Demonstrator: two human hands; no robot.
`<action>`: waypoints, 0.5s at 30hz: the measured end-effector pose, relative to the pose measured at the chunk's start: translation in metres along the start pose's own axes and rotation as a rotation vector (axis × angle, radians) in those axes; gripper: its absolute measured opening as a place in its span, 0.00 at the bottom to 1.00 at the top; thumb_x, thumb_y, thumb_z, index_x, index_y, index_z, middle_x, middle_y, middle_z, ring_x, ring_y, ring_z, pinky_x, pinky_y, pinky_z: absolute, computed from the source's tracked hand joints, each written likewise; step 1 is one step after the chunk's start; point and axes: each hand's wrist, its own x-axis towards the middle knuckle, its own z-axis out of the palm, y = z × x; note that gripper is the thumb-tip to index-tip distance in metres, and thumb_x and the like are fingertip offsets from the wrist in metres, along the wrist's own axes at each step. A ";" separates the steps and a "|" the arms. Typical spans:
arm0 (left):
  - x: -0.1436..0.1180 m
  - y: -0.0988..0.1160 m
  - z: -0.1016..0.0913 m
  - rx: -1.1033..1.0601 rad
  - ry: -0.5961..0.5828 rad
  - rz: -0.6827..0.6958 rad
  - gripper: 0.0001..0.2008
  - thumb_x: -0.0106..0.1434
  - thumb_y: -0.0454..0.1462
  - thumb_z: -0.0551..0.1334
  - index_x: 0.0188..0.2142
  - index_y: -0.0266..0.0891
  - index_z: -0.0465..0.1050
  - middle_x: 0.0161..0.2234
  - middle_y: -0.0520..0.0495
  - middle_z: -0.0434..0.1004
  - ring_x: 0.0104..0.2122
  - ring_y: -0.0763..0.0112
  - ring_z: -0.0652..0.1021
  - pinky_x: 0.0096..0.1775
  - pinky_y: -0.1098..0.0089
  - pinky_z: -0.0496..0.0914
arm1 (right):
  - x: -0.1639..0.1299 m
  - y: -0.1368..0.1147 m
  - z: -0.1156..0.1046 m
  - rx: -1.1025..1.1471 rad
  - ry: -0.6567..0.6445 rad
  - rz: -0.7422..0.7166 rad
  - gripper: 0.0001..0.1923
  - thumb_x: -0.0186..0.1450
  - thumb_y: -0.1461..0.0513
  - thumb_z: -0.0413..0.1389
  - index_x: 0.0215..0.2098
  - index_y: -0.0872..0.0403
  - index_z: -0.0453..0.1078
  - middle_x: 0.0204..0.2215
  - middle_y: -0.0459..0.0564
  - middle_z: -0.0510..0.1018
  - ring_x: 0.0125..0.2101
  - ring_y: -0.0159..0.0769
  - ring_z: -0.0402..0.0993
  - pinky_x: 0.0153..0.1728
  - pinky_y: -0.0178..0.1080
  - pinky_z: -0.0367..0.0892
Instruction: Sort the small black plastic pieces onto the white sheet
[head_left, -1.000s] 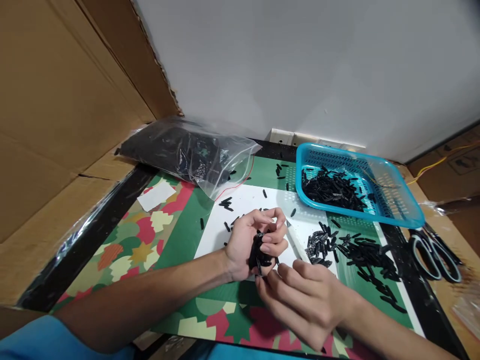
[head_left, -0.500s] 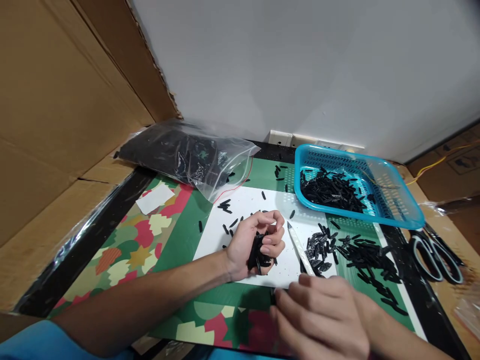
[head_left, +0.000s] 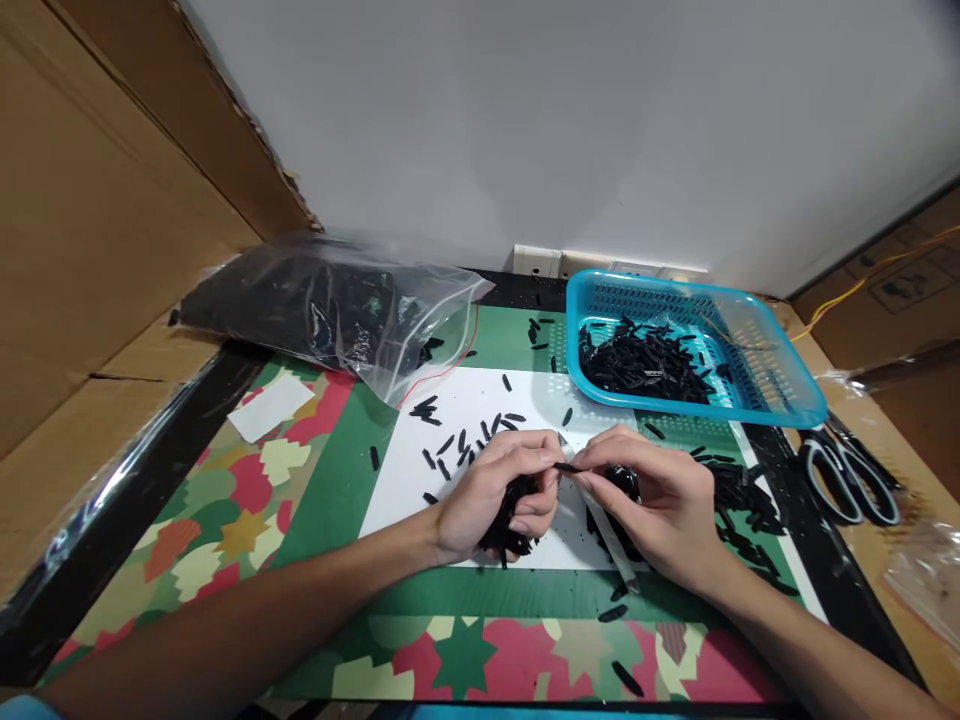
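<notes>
While my left hand (head_left: pixel 491 490) sits at the centre of the frame on the white sheet (head_left: pixel 465 400), its grip is curled shut around a bundle of black pieces (head_left: pixel 510 505), with thumb and forefinger stretched toward the right. Just beside it, my right hand (head_left: pixel 660 500) pinches a single black piece (head_left: pixel 566 467) between thumb and forefinger, and the two hands meet at that piece. I see a white-handled knife (head_left: pixel 611 540) lying slantwise under the right hand, its tip up near the fingertips; whether that hand also grips it I cannot tell.

Loose black pieces (head_left: pixel 457 440) are scattered on the sheet above the left hand, and a darker heap (head_left: pixel 742 495) lies to the right of the right hand. In the upper right of the frame a blue basket (head_left: pixel 795 400) holds more of them. Scissors (head_left: pixel 851 470) lie at the right edge, well apart from the hands. A clear plastic bag (head_left: pixel 330 305) of black stock rests at upper left, against the cardboard wall (head_left: pixel 90 190). All of it stands on the table with its patterned mat (head_left: pixel 247 500).
</notes>
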 end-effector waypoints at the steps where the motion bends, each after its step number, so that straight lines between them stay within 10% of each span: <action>1: 0.000 0.000 0.000 0.005 0.002 -0.001 0.13 0.73 0.38 0.55 0.30 0.38 0.63 0.18 0.58 0.56 0.16 0.82 0.58 0.20 0.79 0.50 | 0.000 0.001 0.000 0.007 0.008 0.021 0.12 0.68 0.69 0.62 0.46 0.48 0.78 0.37 0.47 0.82 0.38 0.37 0.77 0.40 0.41 0.72; 15: 0.001 0.001 -0.001 0.029 0.029 -0.017 0.14 0.73 0.40 0.57 0.30 0.39 0.62 0.19 0.58 0.57 0.16 0.81 0.59 0.20 0.78 0.49 | 0.003 0.004 -0.004 -0.060 0.013 0.044 0.05 0.69 0.66 0.63 0.43 0.51 0.78 0.33 0.46 0.80 0.32 0.34 0.74 0.35 0.39 0.70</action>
